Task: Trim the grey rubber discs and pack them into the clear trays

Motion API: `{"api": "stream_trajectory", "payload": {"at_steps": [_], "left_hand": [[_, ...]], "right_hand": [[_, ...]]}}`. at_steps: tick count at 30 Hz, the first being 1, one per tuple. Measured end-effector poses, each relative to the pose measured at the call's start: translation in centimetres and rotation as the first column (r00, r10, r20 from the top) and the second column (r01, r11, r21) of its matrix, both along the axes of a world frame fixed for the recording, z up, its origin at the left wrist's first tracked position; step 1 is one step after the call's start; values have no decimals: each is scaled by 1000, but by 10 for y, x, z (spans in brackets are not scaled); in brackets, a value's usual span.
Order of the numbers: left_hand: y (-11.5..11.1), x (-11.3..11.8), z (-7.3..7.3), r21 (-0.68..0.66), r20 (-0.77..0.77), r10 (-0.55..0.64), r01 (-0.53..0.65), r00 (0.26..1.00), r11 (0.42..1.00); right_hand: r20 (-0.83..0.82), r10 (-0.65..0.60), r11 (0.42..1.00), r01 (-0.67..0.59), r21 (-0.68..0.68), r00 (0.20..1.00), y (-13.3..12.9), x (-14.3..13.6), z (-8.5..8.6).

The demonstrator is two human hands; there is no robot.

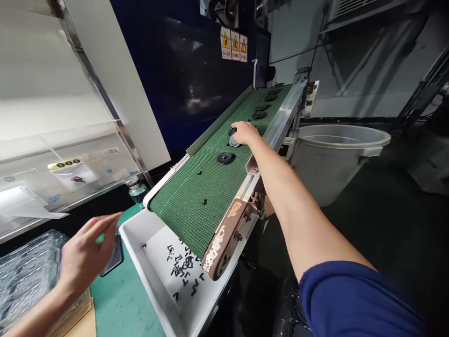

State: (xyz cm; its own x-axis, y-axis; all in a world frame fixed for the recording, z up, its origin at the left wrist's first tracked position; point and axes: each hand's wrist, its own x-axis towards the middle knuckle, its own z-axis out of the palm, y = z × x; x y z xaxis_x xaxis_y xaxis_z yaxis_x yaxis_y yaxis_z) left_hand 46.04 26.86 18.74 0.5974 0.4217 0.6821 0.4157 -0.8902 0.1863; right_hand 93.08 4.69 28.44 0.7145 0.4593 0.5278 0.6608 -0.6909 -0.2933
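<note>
My right hand [245,133] reaches over the green conveyor belt [189,196], its fingers closed on a round plastic part [234,140] with a greyish shiny face. A dark round piece [232,131] shows right beside it at the fingertips; whether both are gripped is unclear. Nearer on the belt lies a black disc-shaped part [225,157] with a small tab. My left hand [90,248] hovers above the green tabletop [122,295], slightly blurred, thumb and fingers drawn together with nothing visible between them. Farther up the belt are several similar black parts [260,114].
Under the belt's end sits a white tray [140,271] holding several small black scraps [184,267]. Clear plastic trays [31,267] are stacked at left, near a dark flat object [114,257] and a glass jar [136,188]. A large bin [319,164] stands right.
</note>
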Motion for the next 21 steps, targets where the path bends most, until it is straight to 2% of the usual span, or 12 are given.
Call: {"api": "stream_trajectory", "payload": {"at_steps": [3, 6, 8, 11, 13, 16, 19, 21], "left_hand": [[-26, 85, 30, -59, -53, -161, 158, 986, 986], [-57, 173, 57, -76, -123, -238, 230, 964, 970], [-73, 224, 68, -88, -151, -235, 223, 960, 971], [-91, 282, 70, -109, -194, -221, 203, 956, 973], [-101, 307, 64, -113, -225, -241, 220, 944, 969], [-117, 323, 53, -96, -239, -294, 278, 926, 956], [-133, 317, 52, -37, -136, -349, 347, 927, 937], [-137, 300, 55, -10, -64, -388, 388, 919, 922]], "right_hand": [[37, 28, 1000, -28, 14, 999, -2, -3, 1], [63, 41, 999, -42, 18, 997, -5, -5, 3], [73, 45, 999, -47, 17, 996, -8, -6, 4], [87, 49, 999, -51, 12, 995, -10, -7, 6], [92, 49, 999, -50, 9, 995, -10, -7, 7], [90, 48, 999, -49, 5, 995, -10, -7, 8], [81, 50, 999, -50, 5, 995, -10, -8, 8], [71, 48, 999, -48, 8, 996, -10, -8, 9]]}}
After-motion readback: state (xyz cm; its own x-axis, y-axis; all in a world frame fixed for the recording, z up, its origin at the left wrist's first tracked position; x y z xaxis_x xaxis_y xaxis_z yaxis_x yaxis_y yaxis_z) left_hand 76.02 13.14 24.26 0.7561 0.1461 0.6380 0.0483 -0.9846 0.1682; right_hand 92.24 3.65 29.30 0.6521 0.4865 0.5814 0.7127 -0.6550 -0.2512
